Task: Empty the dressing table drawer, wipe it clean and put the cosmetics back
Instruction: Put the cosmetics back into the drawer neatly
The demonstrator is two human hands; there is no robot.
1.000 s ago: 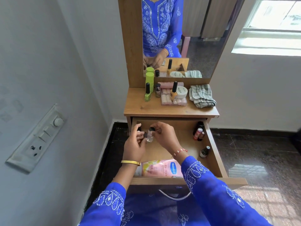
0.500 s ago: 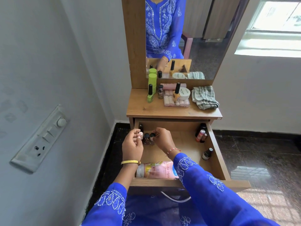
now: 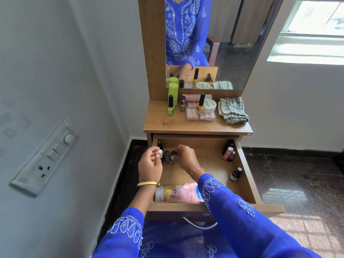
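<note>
While the wooden dressing-table desk (image 3: 197, 125) already carries part of the unloaded cosmetics along its back edge, its pulled-out wooden drawer (image 3: 214, 206) is far from empty, so the emptying step looks about half done. Largest of what remains is the pink lotion bottle (image 3: 178, 193), lying on its side against the drawer's front wall; next come a cluster of dark and red tubes (image 3: 229, 152) in the back right corner and a small dark dropper bottle (image 3: 235, 174) standing by the right wall. At the back left corner stand a few small glass nail-polish bottles (image 3: 168, 157), and both hands work there. The left hand (image 3: 149, 167) has its grip curled, pinching a pale-capped little bottle (image 3: 159, 153) between fingertips and thumb; the right hand (image 3: 186, 157) pinches a black cap (image 3: 173, 153) of a neighbouring bottle. The risks, as I judge them: these bottles are small, smooth and packed touching one another, so lifting two at once could knock the one between them over or let one slip from a fingertip pinch onto the hard dark floor (image 3: 288, 174). A loosely screwed cap held alone could also part from its glass. The desk's back edge is crowded, so a newcomer could topple the tall green nail-polish bottle (image 3: 170, 108) or crowd the folded striped cloth (image 3: 232, 109) at the right edge, needed for wiping.
</note>
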